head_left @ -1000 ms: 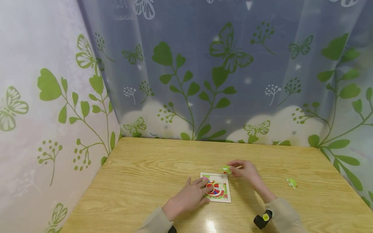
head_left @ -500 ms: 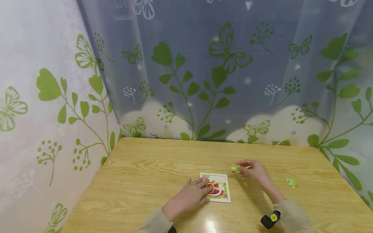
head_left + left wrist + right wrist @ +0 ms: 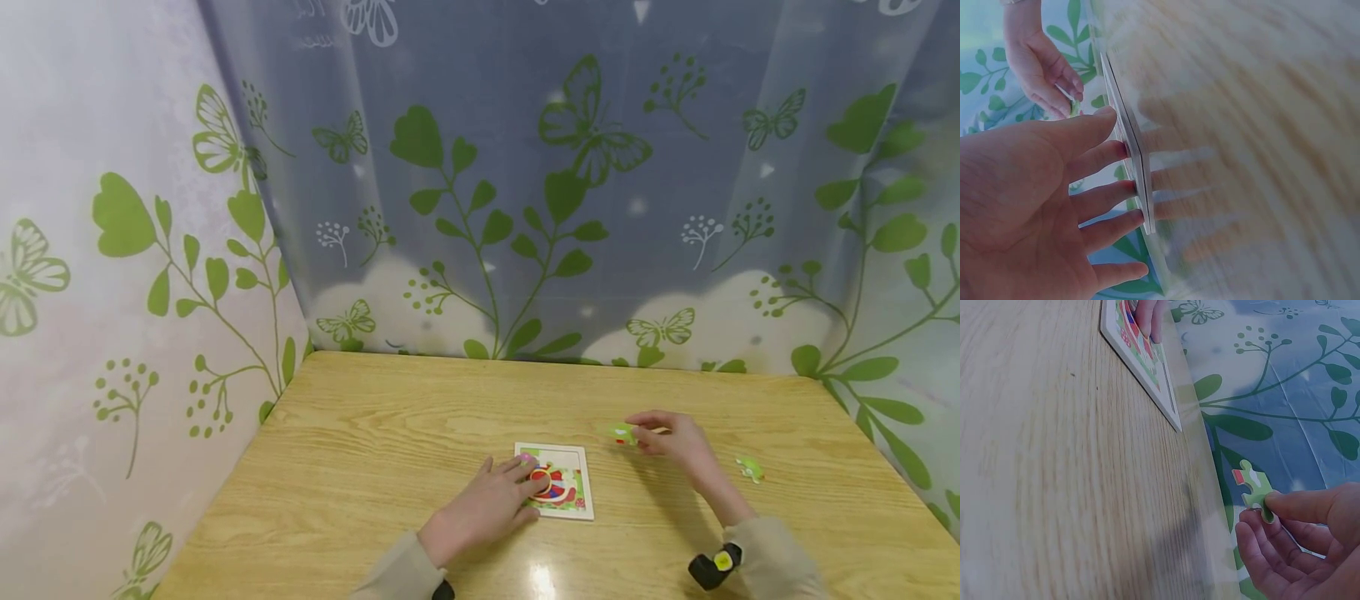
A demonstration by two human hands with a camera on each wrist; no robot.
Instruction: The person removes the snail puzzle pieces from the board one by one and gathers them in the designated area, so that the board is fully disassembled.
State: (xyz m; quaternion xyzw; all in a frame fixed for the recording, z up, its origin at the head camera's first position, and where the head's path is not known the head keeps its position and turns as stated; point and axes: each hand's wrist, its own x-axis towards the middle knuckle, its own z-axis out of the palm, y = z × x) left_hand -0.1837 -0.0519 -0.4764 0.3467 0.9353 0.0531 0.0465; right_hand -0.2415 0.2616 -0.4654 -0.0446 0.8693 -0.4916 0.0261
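A square jigsaw puzzle (image 3: 587, 483) in a white frame lies on the table, with a colourful picture filling its lower part and a pale bare patch at the upper right. Spread over its left side, my left hand (image 3: 487, 508) rests with straight fingers on the pieces. My right hand (image 3: 678, 446) pinches a green puzzle piece (image 3: 1255, 485) with a red corner between thumb and fingers, off to the right of the frame and above the table. Another green puzzle piece (image 3: 750, 469) lies on the table right of that hand.
The wooden table (image 3: 390, 417) meets a blue and white curtain (image 3: 487, 208) with green leaves and butterflies along its back edge. A similar pale curtain (image 3: 150, 333) hangs on the left. A black wrist strap (image 3: 712, 569) sits on the right forearm.
My right hand has moved to the right, away from the frame, carrying the green puzzle piece. The left hand has stayed in place on the puzzle.
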